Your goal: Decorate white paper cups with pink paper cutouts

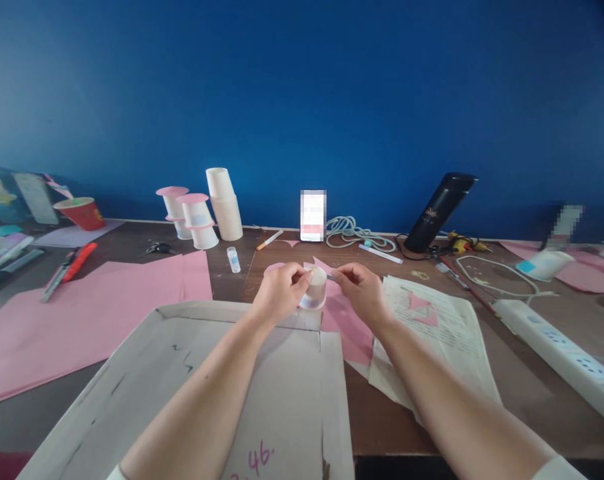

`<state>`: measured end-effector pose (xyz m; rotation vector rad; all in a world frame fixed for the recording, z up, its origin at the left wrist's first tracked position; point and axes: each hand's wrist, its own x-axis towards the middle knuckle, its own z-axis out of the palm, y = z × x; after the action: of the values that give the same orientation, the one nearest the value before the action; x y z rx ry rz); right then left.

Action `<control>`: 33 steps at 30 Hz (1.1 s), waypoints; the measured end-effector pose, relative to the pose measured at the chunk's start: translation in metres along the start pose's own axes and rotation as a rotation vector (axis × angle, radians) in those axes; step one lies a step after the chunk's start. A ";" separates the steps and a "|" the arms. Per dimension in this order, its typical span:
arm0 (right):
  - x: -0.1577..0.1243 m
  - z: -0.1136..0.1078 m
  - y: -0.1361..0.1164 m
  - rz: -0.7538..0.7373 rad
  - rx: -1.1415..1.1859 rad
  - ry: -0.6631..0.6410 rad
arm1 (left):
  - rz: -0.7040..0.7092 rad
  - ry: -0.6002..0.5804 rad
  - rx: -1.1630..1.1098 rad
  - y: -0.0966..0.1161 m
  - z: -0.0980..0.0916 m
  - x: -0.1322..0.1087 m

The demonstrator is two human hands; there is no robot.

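A white paper cup (pixel 314 293) is in front of me, just past the far edge of a grey cardboard box lid (pixel 212 373). My left hand (pixel 281 291) grips the cup from its left side, thumb near the upper rim. At the cup's right my right hand (pixel 359 288) is closed in a pinch, with a small thin dark thing between the fingertips that I cannot make out. Pink paper (pixel 345 327) lies under and beyond the hands. Right of it is a printed sheet (pixel 452 333) with pink paper scraps (pixel 425 313) on top.
At the back left stand cups with pink discs (pixel 198 217) and a stack of paper cups (pixel 227 210). A glue stick (pixel 233 260), phone (pixel 313 217), coiled cable (pixel 355 233) and tilted black flask (pixel 439 212) are nearby. A cutter knife (pixel 69 270) lies left, a power strip (pixel 557 350) right.
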<state>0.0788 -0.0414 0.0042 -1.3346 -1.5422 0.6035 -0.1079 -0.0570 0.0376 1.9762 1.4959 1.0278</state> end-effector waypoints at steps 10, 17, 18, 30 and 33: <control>0.004 0.001 -0.004 0.358 0.654 -0.314 | 0.032 0.006 0.022 0.000 0.000 0.000; 0.000 0.002 -0.009 0.370 0.616 -0.372 | 0.023 0.021 0.015 -0.002 0.000 0.001; 0.000 0.001 -0.009 0.363 0.600 -0.366 | 0.021 0.024 0.009 -0.003 0.000 0.001; -0.007 -0.002 -0.013 -0.046 -0.054 -0.117 | 0.053 0.014 -0.004 -0.005 0.001 0.002; -0.007 -0.005 -0.011 -0.135 -0.178 -0.104 | 0.070 0.016 0.007 -0.006 0.001 0.002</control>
<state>0.0778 -0.0524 0.0127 -1.3352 -1.7895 0.4651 -0.1105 -0.0533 0.0332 2.0422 1.4500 1.0711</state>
